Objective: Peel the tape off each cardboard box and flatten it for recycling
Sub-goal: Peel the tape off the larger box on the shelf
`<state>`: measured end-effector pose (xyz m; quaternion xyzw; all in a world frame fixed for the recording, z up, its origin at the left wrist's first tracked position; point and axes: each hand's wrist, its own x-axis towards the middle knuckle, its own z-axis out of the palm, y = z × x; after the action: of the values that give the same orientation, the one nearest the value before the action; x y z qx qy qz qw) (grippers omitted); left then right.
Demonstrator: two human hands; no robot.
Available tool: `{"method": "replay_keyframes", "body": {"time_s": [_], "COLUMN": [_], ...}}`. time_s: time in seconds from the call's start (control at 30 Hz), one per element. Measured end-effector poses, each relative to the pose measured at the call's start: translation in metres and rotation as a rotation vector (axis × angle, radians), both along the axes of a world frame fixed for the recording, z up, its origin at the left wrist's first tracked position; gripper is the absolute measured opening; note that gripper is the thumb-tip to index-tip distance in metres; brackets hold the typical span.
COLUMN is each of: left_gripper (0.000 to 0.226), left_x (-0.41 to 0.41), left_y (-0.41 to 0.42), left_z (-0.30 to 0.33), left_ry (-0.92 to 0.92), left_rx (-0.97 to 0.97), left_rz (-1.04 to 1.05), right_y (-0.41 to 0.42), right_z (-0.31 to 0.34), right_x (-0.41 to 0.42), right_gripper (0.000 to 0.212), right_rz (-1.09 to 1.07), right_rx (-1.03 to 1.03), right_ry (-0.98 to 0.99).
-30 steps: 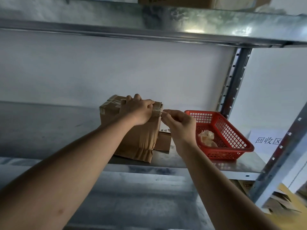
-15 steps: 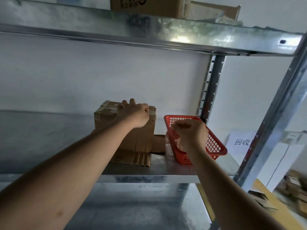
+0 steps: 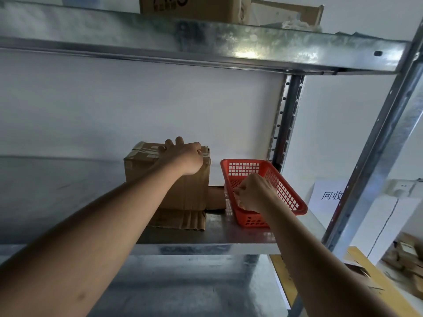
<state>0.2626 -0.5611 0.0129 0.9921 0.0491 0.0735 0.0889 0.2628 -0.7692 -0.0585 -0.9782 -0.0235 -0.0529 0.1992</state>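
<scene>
While the left hand (image 3: 183, 157) lies over the top front edge of the taped brown cardboard box (image 3: 169, 179), its fingers curl down onto the lid and grip it — the box stands upright on the galvanised metal shelf (image 3: 206, 236), on a flattened sheet of corrugated cardboard (image 3: 180, 219). Strips of clear tape (image 3: 146, 152) still cross its top. Just beside it to the right sits the red plastic lattice basket (image 3: 283, 191), and the right hand (image 3: 254, 193) is down inside it, fingers bunched together; whether they pinch anything I cannot tell from here. A smaller brown box (image 3: 216, 197) shows between the big box and the basket. Above — on the upper shelf (image 3: 206, 42) — more cardboard cartons (image 3: 192, 8).
</scene>
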Motion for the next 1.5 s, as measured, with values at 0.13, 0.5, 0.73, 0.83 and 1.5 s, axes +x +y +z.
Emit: {"method": "replay_keyframes", "body": {"time_s": [0.13, 0.5, 0.73, 0.83, 1.5], "left_gripper": [0.046, 0.045, 0.045, 0.045, 0.045], "left_x": [-0.002, -0.005, -0.004, -0.003, -0.006], "left_y": [0.0, -0.002, 0.004, 0.004, 0.004], "left_z": [0.001, 0.0, -0.003, -0.004, -0.004], "left_ry": [0.002, 0.004, 0.002, -0.002, -0.011], "left_rx": [0.01, 0.032, 0.009, 0.007, 0.036], "left_rz": [-0.001, -0.006, -0.021, -0.021, -0.035], "right_y": [-0.003, -0.011, -0.01, -0.009, -0.002], "right_z": [0.004, 0.014, 0.011, 0.012, 0.017], "right_x": [-0.002, -0.021, -0.023, -0.024, -0.029], "right_gripper": [0.015, 0.013, 0.015, 0.017, 0.03], "right_rz": [0.013, 0.093, 0.059, 0.12, 0.056], "right_rx": [0.086, 0.424, 0.128, 0.015, 0.487], "right_ry": [-0.02, -0.063, -0.181, -0.175, -0.45]}}
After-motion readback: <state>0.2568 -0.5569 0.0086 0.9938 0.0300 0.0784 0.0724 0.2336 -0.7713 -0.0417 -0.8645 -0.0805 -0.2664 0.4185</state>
